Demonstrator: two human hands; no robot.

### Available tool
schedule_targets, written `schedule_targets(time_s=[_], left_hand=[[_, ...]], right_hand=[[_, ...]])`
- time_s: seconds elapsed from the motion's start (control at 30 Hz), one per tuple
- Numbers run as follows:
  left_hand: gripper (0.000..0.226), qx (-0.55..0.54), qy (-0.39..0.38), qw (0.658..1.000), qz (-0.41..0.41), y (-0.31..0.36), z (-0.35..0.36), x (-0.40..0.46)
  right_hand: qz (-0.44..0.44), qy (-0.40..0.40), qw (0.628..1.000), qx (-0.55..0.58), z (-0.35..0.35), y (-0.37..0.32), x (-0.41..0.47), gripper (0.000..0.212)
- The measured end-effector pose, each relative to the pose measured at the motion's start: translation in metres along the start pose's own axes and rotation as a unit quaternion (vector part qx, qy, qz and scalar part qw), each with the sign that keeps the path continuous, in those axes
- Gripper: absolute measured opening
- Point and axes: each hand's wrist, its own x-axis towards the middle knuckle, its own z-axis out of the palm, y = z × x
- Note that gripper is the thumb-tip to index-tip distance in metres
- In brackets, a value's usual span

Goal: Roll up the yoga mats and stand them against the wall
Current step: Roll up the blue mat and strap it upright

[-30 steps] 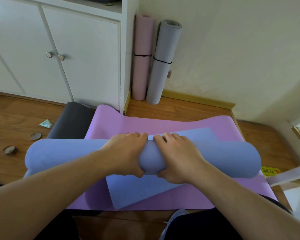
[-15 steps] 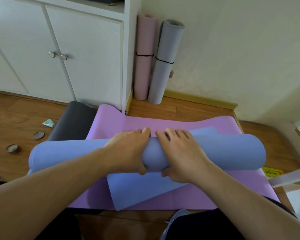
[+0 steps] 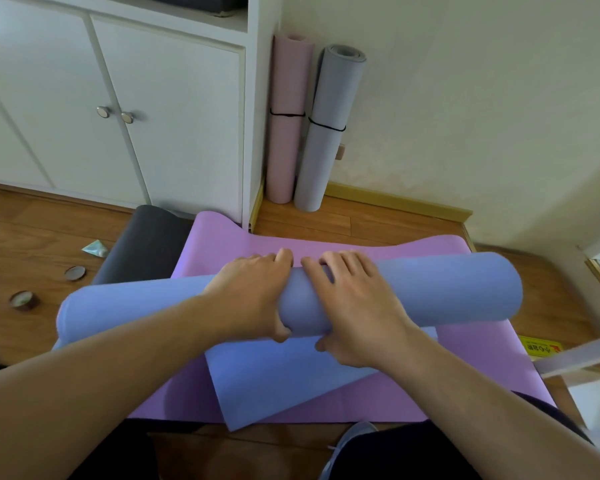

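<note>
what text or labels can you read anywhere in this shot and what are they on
Only one thing carries print, and none of it can be quoted.
Yellow sticker on the wooden floor, right of the purple mat: dark characters and a red mark, seen upside down, too blurred to read.
Small teal tube on the floor: no legible print.
Blue mat, pink rolled mat, grey rolled mat, cabinet: no text.

Blue mat (image 3: 430,289) rolled, lying on purple mat (image 3: 361,245)

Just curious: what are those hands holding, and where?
Both hands, left hand and right hand, grip the blue yoga mat roll around its middle.
</note>
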Motion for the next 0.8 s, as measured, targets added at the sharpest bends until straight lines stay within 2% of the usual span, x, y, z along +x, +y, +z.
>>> schedule_targets(time_s=[0.13, 0.23, 0.3, 0.37, 0.57, 0.63, 0.7, 0.8], left_hand=[[0.081, -0.026, -0.043, 0.999, 0.0, -0.001, -0.002, -0.003], [0.088, 0.039, -0.01, 0.999, 0.025, 0.001, 0.004, -0.006], [0.095, 0.1, 0.014, 0.994, 0.038, 0.006, 0.011, -0.007], [0.087, 0.116, 0.023, 0.992, 0.037, 0.008, 0.014, -0.005], [0.075, 0.039, -0.001, 0.999, 0.021, -0.002, -0.003, 0.002], [0.074, 0.03, -0.017, 0.999, 0.018, -0.003, -0.004, 0.002], [0.079, 0.043, -0.017, 0.999, 0.027, -0.002, 0.0, 0.001], [0.099, 0.077, 0.007, 0.996, 0.049, 0.001, 0.008, -0.002]], right_hand=[[0.012, -0.024, 0.999, 0.02, 0.003, 0.0, 0.002, 0.091], [0.025, -0.039, 0.998, 0.036, -0.002, 0.001, 0.004, 0.079], [0.038, -0.035, 0.997, 0.062, -0.003, 0.005, 0.005, 0.077], [0.041, -0.026, 0.996, 0.079, -0.002, 0.006, 0.005, 0.08], [0.032, 0.004, 0.999, 0.009, 0.001, 0.004, 0.001, 0.117], [0.047, -0.026, 0.998, 0.012, 0.001, 0.005, 0.002, 0.112], [0.05, -0.041, 0.997, 0.028, 0.0, 0.004, 0.004, 0.096], [0.059, -0.036, 0.996, 0.049, -0.005, 0.007, 0.005, 0.084]])
